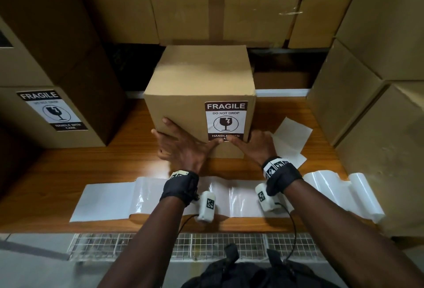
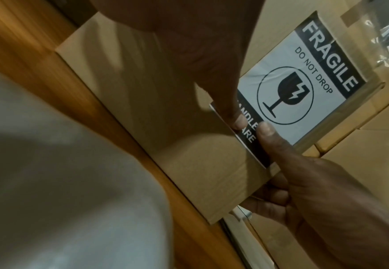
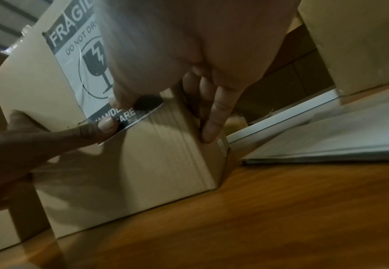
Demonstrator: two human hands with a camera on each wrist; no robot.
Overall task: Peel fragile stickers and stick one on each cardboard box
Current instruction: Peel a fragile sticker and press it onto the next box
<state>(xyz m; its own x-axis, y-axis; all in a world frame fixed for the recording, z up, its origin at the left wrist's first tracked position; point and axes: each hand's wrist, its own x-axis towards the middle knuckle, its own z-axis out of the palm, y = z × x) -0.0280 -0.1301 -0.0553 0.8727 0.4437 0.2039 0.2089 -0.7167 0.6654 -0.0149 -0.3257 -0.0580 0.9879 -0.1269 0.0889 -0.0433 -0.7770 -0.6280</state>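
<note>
A cardboard box [image 1: 202,74] stands in the middle of the wooden table [image 1: 119,159]. A white and black FRAGILE sticker [image 1: 226,118] lies on the right of its front face. My left hand [image 1: 183,147] is spread flat on that face, and its thumb presses the sticker's bottom band. My right hand [image 1: 254,147] comes in from the right. Its thumb presses the same band and its straight fingers lie along the box's right corner. In the left wrist view both thumbs meet on the sticker [image 2: 304,87]. The right wrist view shows the sticker [image 3: 73,60] slightly wrinkled on the box [image 3: 154,154].
A long strip of glossy backing paper [image 1: 110,198] lies across the table's front edge. Loose backing sheets [image 1: 291,136] lie right of the box. A large box [image 1: 68,136] bearing a FRAGILE sticker [image 1: 52,111] stands at the left. Stacked boxes [image 1: 367,104] wall in the back and right.
</note>
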